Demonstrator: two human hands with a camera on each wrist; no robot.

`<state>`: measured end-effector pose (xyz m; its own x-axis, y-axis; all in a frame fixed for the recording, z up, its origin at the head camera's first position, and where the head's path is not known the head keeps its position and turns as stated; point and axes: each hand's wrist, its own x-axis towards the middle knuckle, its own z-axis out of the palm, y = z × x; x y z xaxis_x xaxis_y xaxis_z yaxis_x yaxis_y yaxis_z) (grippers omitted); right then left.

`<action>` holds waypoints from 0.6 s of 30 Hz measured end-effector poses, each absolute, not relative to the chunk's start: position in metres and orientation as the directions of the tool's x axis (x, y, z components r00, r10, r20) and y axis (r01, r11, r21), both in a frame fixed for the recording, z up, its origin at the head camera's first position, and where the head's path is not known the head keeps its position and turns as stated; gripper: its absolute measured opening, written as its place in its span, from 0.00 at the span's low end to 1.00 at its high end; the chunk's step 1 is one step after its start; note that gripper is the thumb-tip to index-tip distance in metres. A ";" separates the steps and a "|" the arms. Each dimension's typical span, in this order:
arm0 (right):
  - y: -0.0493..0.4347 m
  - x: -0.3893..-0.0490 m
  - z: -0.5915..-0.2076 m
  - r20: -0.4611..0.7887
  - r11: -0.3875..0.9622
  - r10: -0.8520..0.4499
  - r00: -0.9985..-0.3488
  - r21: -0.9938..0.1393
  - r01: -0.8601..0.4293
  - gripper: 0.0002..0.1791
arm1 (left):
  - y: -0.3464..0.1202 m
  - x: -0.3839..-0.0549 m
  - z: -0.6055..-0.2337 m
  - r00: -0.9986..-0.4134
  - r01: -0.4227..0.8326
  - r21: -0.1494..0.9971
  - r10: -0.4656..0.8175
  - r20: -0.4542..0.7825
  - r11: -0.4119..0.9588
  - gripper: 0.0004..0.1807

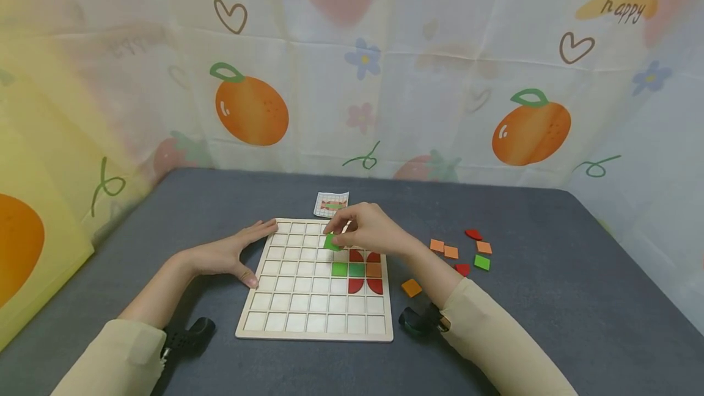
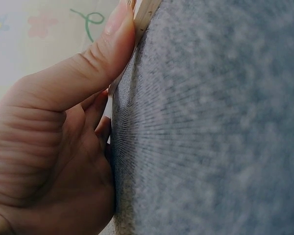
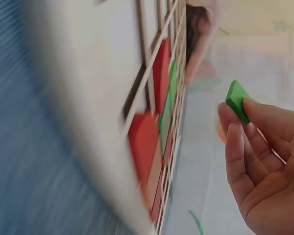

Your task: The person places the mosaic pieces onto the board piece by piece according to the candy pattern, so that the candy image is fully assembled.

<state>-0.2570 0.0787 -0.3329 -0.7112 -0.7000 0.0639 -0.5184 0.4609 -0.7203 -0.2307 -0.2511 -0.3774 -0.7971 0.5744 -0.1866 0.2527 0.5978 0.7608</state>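
Observation:
A wooden grid board lies on the table with several tiles set in its right part. These are green squares, an orange square and red curved pieces. My right hand pinches a green square tile between thumb and fingers, held above the board's upper cells. At the board's left edge my left hand is spread, fingertips at the far corner and thumb against the side. In the right wrist view the pinched tile is tilted, apart from the grid.
Behind the board lies a small pattern card, partly hidden by my right hand. To the right are loose orange tiles, a green tile and red pieces. Another orange tile lies near my right wrist. A printed cloth hangs behind the table.

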 end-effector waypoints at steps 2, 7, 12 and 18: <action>0.071 -0.257 -0.332 0.071 0.448 -0.701 -0.710 -0.731 -0.515 0.11 | -0.251 -0.231 -0.378 -0.797 0.252 0.762 0.575 -0.187 0.597 0.68; 0.056 -0.256 -0.336 0.031 0.448 -0.705 -0.708 -0.755 -0.479 0.10 | -0.250 -0.230 -0.377 -0.796 0.250 0.762 0.575 -0.189 0.597 0.68; 0.047 -0.254 -0.340 -0.029 0.501 -0.711 -0.703 -0.722 -0.477 0.07 | -0.250 -0.230 -0.377 -0.798 0.248 0.761 0.572 -0.191 0.600 0.68; 0.043 -0.252 -0.344 -0.047 0.547 -0.705 -0.707 -0.671 -0.501 0.05 | -0.250 -0.230 -0.377 -0.798 0.256 0.764 0.576 -0.179 0.593 0.68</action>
